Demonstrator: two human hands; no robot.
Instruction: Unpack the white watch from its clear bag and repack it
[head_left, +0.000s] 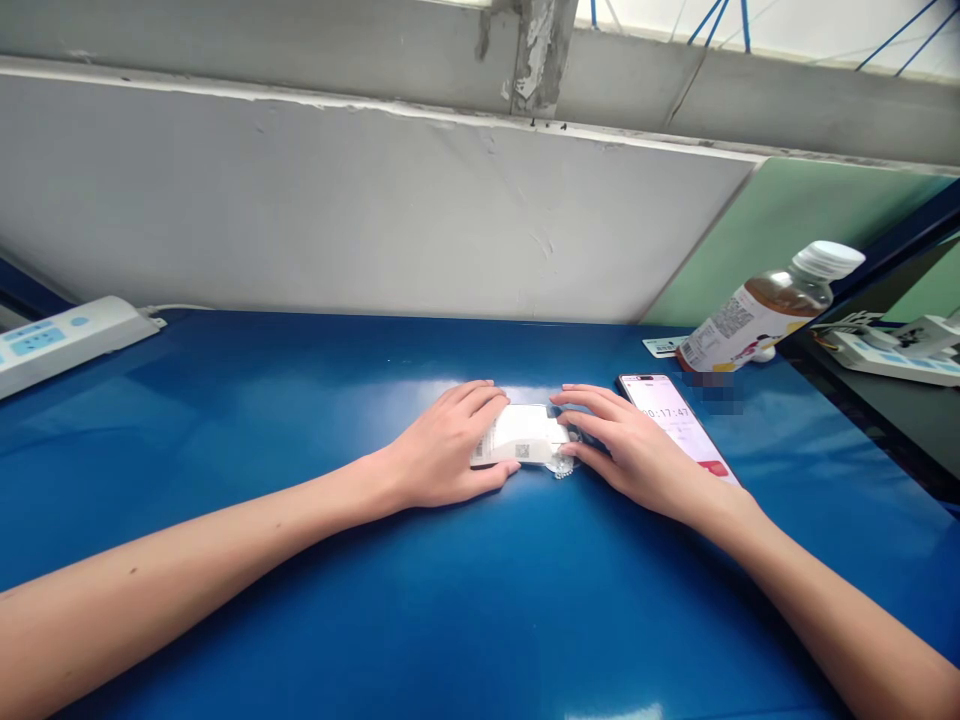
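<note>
A small white package point(523, 432) lies flat on the blue table, in what looks like clear plastic with a printed square code. A bit of clear, bead-like material point(559, 467) sticks out at its near right corner. My left hand point(454, 445) grips the package's left end, thumb along the near side and fingers over the far side. Around the right end curl the fingers of my right hand point(619, 440), their tips on the package. The hands hide both ends of it.
A phone point(679, 425) with a running timer lies beside my right wrist. Behind it are a drink bottle point(757, 315) and a small card point(664, 347). Power strips point(67, 338) sit at far left and right point(892, 358). A wall point(375, 210) rises behind the table point(420, 610).
</note>
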